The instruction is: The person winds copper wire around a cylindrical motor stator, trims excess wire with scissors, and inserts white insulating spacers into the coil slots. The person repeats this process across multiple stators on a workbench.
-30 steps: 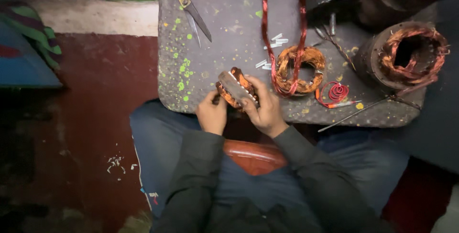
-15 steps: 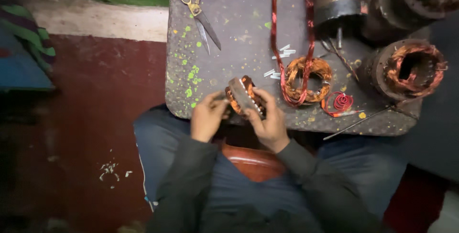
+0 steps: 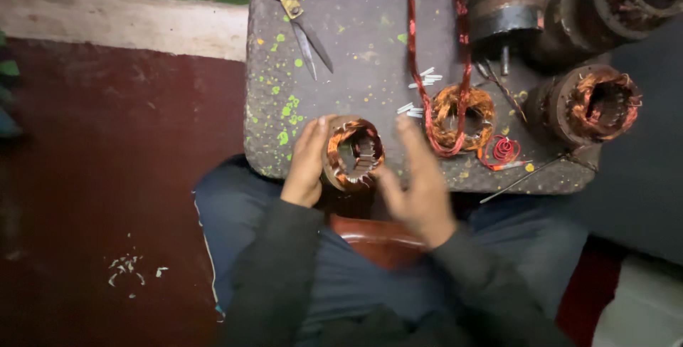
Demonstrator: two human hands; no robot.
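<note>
Clearly heavy and rigid, the round copper-wound metal stator [image 3: 353, 153] is grasped by left hand [image 3: 307, 163] fingers on its outer shell; right hand [image 3: 420, 180] spread, released, beside its fragile windings.

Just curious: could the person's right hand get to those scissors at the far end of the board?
Probably yes. The right hand is open and holds nothing, and the board between it and the scissors looks bare.

Motor repair wkshop: copper-wound stators [image 3: 594, 103], scissors [image 3: 295, 12], paint-spattered bench [image 3: 356, 55].
</note>
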